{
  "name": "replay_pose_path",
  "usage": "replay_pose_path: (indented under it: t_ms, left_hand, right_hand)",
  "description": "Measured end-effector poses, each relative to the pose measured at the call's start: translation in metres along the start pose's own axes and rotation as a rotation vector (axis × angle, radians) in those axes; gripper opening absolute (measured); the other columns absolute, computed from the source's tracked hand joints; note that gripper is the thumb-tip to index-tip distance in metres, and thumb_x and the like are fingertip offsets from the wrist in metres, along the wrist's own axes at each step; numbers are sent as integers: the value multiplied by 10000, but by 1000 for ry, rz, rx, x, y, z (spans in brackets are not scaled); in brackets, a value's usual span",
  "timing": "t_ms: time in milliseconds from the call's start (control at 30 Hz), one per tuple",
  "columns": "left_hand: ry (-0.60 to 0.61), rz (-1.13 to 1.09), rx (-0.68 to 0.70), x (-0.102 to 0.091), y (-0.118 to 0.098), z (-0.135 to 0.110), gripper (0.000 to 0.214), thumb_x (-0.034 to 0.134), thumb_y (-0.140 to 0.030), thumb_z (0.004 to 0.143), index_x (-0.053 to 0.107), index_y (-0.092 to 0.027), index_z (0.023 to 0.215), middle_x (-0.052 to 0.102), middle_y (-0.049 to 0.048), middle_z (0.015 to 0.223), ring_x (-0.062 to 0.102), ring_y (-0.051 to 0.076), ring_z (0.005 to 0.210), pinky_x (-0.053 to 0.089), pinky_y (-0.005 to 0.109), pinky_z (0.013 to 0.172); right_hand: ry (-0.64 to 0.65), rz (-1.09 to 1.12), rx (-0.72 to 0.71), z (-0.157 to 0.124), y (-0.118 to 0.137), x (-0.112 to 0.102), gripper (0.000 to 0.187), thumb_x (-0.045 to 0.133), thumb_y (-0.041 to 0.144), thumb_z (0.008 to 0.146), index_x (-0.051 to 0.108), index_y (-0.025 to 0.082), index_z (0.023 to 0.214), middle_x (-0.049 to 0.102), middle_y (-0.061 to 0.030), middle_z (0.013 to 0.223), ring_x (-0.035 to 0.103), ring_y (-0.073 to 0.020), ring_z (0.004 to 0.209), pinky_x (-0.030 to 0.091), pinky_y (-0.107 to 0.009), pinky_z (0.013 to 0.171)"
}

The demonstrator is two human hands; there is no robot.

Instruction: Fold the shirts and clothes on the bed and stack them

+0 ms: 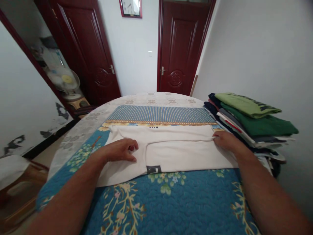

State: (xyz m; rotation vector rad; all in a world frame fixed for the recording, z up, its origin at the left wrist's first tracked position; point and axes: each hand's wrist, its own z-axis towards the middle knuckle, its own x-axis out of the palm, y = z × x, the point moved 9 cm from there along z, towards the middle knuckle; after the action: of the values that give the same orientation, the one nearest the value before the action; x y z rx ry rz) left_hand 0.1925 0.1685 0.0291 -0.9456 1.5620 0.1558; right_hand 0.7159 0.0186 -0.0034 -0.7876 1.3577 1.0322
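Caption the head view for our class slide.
Right hand pinching a cream shirt, left hand over it, on a blue floral quilt.

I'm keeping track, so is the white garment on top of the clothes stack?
No, the white garment lies on the blue cover; a light green garment tops the stack.

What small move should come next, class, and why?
Perhaps the right hand should draw the white shirt taut: it pinches the cloth near the right end, creases show, and the open left hand is over the other end, able to steady it.
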Motion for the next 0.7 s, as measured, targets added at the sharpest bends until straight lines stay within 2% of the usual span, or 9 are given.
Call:
replay_pose_path:
  t_ms: [100,167,267,367,433,533,600,633,700]
  left_hand:
    - [-18,27,23,4,-2,3,284,715,-416,812,759,-227,1020,751,38,970,672,219,882,450,297,759]
    - [-30,25,48,5,-4,4,200,642,-362,857,756,-217,933,750,39,909,659,208,836,426,297,734]
    - [-14,-19,74,1,-7,0,212,618,-375,877,747,-206,895,741,42,886,635,202,815,410,292,715]
    - [77,-138,78,-2,-9,-9,274,626,-449,892,733,-197,902,700,17,822,581,179,752,388,279,667]
    - [120,-210,72,-3,-7,-13,309,644,-487,890,728,-189,904,668,1,785,547,163,718,372,273,644]
    - [112,-244,62,-3,0,-11,328,656,-508,884,719,-186,889,642,-10,759,527,154,697,355,272,628]
    - [50,-230,57,-5,6,-5,327,649,-517,890,701,-195,865,632,-12,745,529,156,689,348,272,618]
    - [-18,-210,46,-10,11,-3,323,640,-518,898,689,-202,853,632,-11,743,537,160,691,351,273,618]
    - [-248,-125,-44,-29,29,-1,291,618,-491,917,669,-215,841,657,6,771,577,179,723,377,281,645]
  right_hand:
    - [-13,-60,-24,0,3,-4,256,598,211,884,812,173,1021,797,-132,1096,735,-263,989,504,-314,884]
    - [-54,-84,-32,0,3,-12,265,582,215,900,807,178,1036,794,-131,1094,736,-263,980,504,-321,887]
    - [-105,-106,-64,-2,4,-23,267,564,215,924,801,176,1041,790,-129,1088,731,-265,981,503,-325,892]
    - [-122,-119,-58,-3,3,-27,240,581,214,923,797,168,1016,784,-140,1092,724,-277,1005,503,-327,884]
    - [-72,-130,-18,-2,1,-22,214,599,227,918,793,173,988,786,-142,1053,727,-278,960,499,-332,837]
    - [41,-123,-16,-1,1,-8,196,619,241,906,795,175,961,793,-136,1009,732,-268,907,490,-333,802]
    - [78,-104,-33,-2,2,-3,192,632,244,893,800,175,956,797,-133,1013,736,-266,917,492,-328,800]
    - [88,-98,-31,-2,1,-2,188,634,237,888,800,175,948,798,-135,1018,737,-267,921,493,-328,797]
    - [106,-106,5,-2,-5,-1,186,614,207,891,794,178,922,796,-143,1012,741,-277,915,498,-339,791]
